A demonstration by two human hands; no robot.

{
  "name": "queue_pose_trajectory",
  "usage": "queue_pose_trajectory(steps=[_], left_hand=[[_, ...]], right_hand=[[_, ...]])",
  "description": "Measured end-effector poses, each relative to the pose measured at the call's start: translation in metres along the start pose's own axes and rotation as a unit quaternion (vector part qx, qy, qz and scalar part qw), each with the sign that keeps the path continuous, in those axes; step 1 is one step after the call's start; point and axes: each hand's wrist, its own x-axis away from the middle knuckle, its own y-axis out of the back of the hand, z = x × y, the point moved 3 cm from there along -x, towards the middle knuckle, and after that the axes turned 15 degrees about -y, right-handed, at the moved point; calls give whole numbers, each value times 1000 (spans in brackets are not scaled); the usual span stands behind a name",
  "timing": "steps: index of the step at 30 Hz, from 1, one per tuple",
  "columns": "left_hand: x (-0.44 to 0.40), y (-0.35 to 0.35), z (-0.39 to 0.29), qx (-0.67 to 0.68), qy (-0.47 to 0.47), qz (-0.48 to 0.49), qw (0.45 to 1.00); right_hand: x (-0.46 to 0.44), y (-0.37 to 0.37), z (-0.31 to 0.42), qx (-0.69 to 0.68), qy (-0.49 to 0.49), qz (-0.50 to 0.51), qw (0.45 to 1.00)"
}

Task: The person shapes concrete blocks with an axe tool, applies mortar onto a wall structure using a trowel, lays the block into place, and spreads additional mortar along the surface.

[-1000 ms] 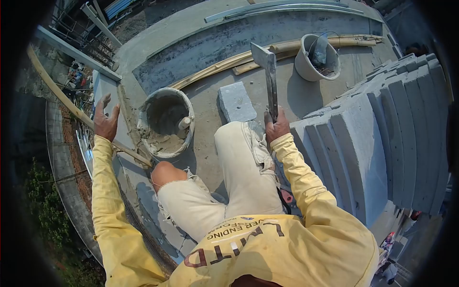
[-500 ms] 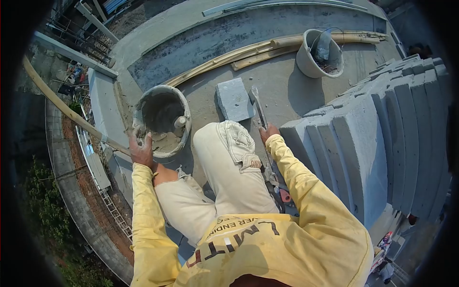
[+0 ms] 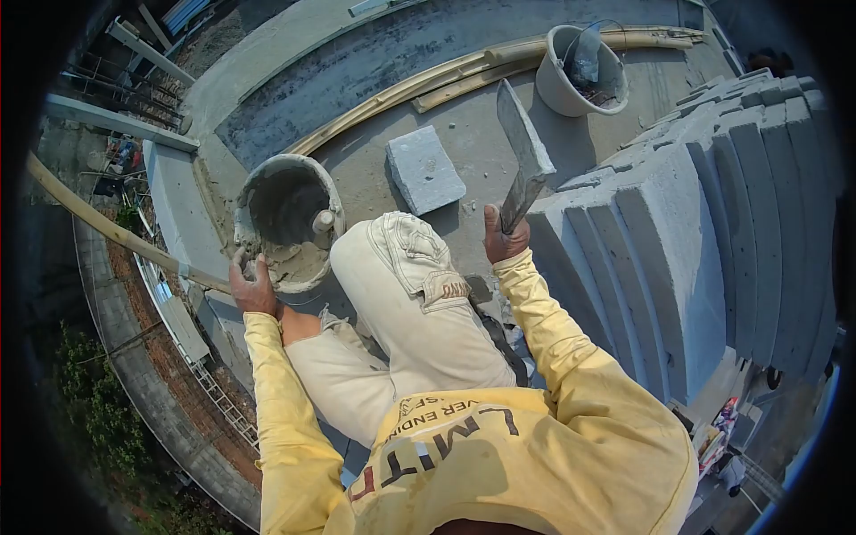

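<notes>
My left hand (image 3: pixel 252 283) is at the near left rim of a mortar-caked bucket (image 3: pixel 335 198), its thumb and fingers on either side of the edge. Grey wet mortar (image 3: pixel 299 265) lies low inside, and a pale rounded handle end (image 3: pixel 323 220) sticks up from it. In my right hand (image 3: pixel 505 237) is a flat grey metal tool (image 3: pixel 524 134), raised with its broad blade pointing away from me. A light grey block (image 3: pixel 426 169) lies on the floor between the bucket and the tool.
Stacked grey blocks (image 3: pixel 664 259) rise close on my right. A second bucket (image 3: pixel 562 89) holding a plastic bottle (image 3: pixel 586 59) and debris stands ahead. Long wooden strips (image 3: pixel 383 104) lie across the floor. At left a curved pole (image 3: pixel 116 232) passes near the edge, with a drop beyond.
My right hand has lifted the metal tool from beside the block, and its flat blade has turned toward view. The left hand stays at the bucket rim. The view has shifted slightly.
</notes>
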Motion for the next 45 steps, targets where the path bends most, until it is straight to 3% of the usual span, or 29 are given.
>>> queue_pose_trajectory(steps=[2,3,5,7,9,12,14,17,20,23,25,29,31,32,35,38,40,42,43,45], left_hand=[[1,1,3,6,9,10,1000],[1,1,4,7,16,21,1000],[0,0,5,5,21,37,999],[2,-1,4,0,21,47,999],[9,-3,13,1,9,40,999],[0,-4,0,-3,-5,31,999],[-2,-5,-5,3,-1,35,999],[-4,-11,-3,-46,-28,66,996],[-6,-16,-5,-56,-27,77,995],[-3,-18,2,-70,-27,83,994],[-5,-19,-3,-75,-16,78,994],[-5,-11,-12,-74,24,75,994],[-3,-15,-5,-53,23,62,996],[-4,-16,-9,-76,8,64,995],[-7,-19,-16,-70,5,73,995],[-8,-21,-17,-56,27,72,995],[-8,-24,-5,-59,2,72,996],[-7,-24,0,-71,-12,78,994],[-8,-24,-5,-82,-13,82,993],[-9,-27,-15,-95,-14,84,992]], right_hand=[[33,-26,-72,127,-228,110,959],[40,-46,-129,235,-269,207,911],[42,-37,-125,260,-328,223,880],[39,-53,-176,210,-365,241,875],[37,-47,-179,168,-368,236,883],[18,-3,-68,128,-325,186,918],[1,4,-39,-36,-295,148,943],[-27,11,5,-252,-233,114,932],[-41,5,4,-222,-136,66,963],[-16,-27,-68,-49,-211,136,967],[-4,-63,-134,205,-290,257,899],[0,-68,-166,124,-441,286,842],[-11,-43,-143,112,-437,282,847],[-17,-30,-126,119,-387,251,879],[-33,-5,-76,-69,-472,228,849],[-54,14,-36,-173,-372,149,899],[-54,0,-53,-177,-287,101,936],[-42,-11,-68,-167,-255,84,949],[-30,-32,-100,-45,-292,162,941],[-5,-72,-180,200,-348,305,864]])
